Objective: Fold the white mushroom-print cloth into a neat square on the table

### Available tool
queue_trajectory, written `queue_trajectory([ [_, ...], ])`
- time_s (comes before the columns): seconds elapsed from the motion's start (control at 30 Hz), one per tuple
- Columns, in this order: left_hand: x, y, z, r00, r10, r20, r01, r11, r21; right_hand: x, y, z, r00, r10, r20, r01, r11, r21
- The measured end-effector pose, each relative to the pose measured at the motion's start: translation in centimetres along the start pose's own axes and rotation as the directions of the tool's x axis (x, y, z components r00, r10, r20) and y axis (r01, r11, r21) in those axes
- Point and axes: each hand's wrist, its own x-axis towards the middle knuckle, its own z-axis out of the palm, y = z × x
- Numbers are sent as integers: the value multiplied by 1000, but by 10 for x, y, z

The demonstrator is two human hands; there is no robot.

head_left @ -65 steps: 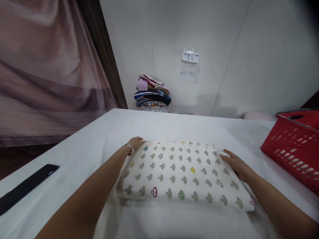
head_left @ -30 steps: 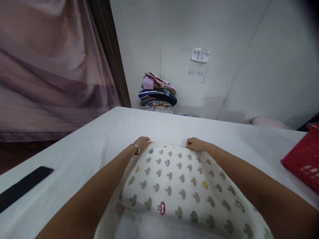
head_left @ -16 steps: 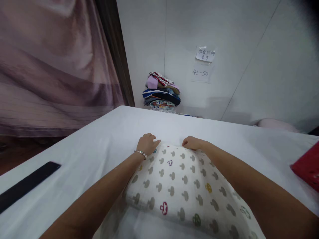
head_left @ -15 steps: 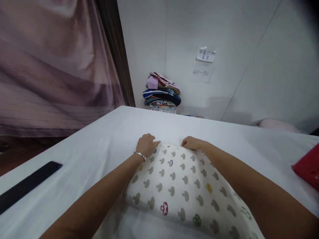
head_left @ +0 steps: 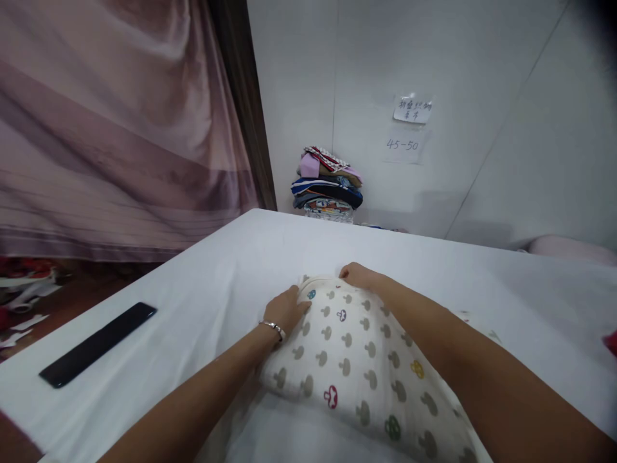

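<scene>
A folded white cloth with a mushroom print [head_left: 354, 366] lies on the white table [head_left: 202, 289] in front of me. My left hand [head_left: 286, 310], with a thin bracelet at the wrist, rests against the cloth's left edge near the far corner, fingers stretched out along it. My right hand [head_left: 357, 275] reaches across the cloth, its fingers curled over the far edge. My right forearm lies over the cloth and hides much of its right side.
A long flat black object [head_left: 99, 344] lies near the table's left edge. A stack of folded clothes [head_left: 328, 185] stands against the wall beyond the table, under a paper note [head_left: 412, 109]. A curtain [head_left: 120, 128] hangs at left. A sliver of the red basket [head_left: 611, 341] shows at right.
My right hand left the cloth's right edge and went to its far edge. My left hand slid a little nearer along the left edge. The view swung left, so the red basket is almost gone.
</scene>
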Motion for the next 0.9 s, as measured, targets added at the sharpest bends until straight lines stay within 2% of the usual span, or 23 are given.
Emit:
queue_trajectory([
  [0.13, 2, -5, 4, 1000, -15, 20, 16, 998, -58, 1, 2, 2, 997, 28, -70, -28, 1000, -7],
  [0.27, 7, -11, -1, 992, -96, 81, 116, 949, -292, 5, 3, -2, 999, 30, -20, -31, 999, -22],
  [0.37, 0, -13, -8, 989, -98, 108, 132, 920, -369, 8, 0, -5, 999, 30, 26, -29, 999, -22],
  [0.5, -25, -19, -12, 992, -80, 96, 110, 922, -371, 14, -12, -3, 996, 17, 83, -16, 1000, -6],
  [0.7, -76, -37, -11, 987, -103, 120, 143, 905, -400, 25, -35, 6, 991, 2, 135, -4, 1000, 15],
  [0.8, -95, -41, -8, 982, -153, 113, 188, 866, -463, 29, -44, 10, 990, -6, 143, 3, 1000, 25],
  [0.9, -104, -39, -3, 978, -176, 112, 209, 817, -537, 33, -52, 15, 992, -23, 126, 19, 999, 36],
])
